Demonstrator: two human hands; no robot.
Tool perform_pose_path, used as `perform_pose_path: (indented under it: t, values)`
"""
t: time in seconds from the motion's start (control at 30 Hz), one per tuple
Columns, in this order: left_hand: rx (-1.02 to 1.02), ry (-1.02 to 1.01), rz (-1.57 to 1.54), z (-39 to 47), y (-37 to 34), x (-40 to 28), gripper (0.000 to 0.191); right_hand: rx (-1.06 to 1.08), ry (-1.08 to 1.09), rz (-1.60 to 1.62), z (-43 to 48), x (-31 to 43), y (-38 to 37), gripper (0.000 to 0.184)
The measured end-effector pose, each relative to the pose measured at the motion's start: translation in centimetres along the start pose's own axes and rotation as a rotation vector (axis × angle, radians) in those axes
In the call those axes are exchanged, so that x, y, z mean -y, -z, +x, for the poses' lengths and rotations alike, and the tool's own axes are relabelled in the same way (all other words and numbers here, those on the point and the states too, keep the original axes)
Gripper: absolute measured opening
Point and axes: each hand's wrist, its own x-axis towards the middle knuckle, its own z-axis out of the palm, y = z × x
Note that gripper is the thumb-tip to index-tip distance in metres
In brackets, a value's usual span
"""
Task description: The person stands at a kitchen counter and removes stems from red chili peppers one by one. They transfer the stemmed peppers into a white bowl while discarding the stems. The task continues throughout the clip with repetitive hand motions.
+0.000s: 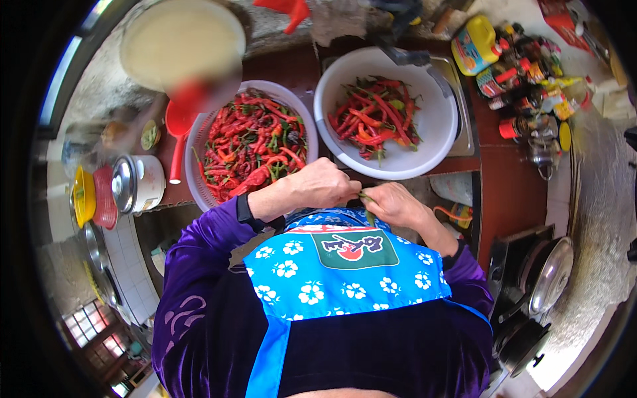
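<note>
Close together above the blue floral apron (pixel 356 293) are both hands. My left hand (pixel 326 184) is closed near the edge of a purple plastic basket; what lies inside its fingers is hidden. My right hand (pixel 395 201) grips a green stem (pixel 367 197), which reaches towards the left fingertips. Red chili peppers (pixel 249 144) with green stems fill the purple basket (pixel 312 134). To its right, a large pale basin (pixel 338 161) holds a smaller heap of red chili peppers (pixel 375 114).
A red ladle (pixel 176 159) and a rice cooker (pixel 139 183) are left of the basket. Bottles and a yellow jug (pixel 473 45) crowd the back right. A lidded wok (pixel 551 276) rests on the stove at right. Behind the basin is a metal sink edge (pixel 465 109).
</note>
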Motion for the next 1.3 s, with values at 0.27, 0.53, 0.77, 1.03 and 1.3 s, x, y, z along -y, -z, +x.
perform_pose_path:
  t: [0.27, 0.53, 0.77, 1.03, 1.3]
  values:
    - [-0.058, -0.189, -0.016, 3.9, -1.0, 3.0, 0.010, -0.149, -0.270, 0.344, -13.3, -8.7, -1.5, 0.027]
    - [-0.296, 0.068, 0.240, 7.3, -0.8, 9.2, 0.036, -0.819, -1.170, 1.457, -15.4, -29.8, -17.8, 0.019]
    - [-0.496, 0.536, -0.114, -4.6, 4.6, 11.7, 0.024, -0.970, -0.777, 1.918, -2.8, -43.1, -22.3, 0.035]
    - [-0.106, 0.950, -0.045, -15.0, 0.7, 6.2, 0.062, -0.534, -1.182, 1.409, -7.3, -36.3, -16.1, 0.028]
    - [-0.255, 1.057, 0.278, -14.3, -7.9, 4.2, 0.065, 0.050, -0.281, 0.304, -2.8, -14.0, -5.6, 0.027]
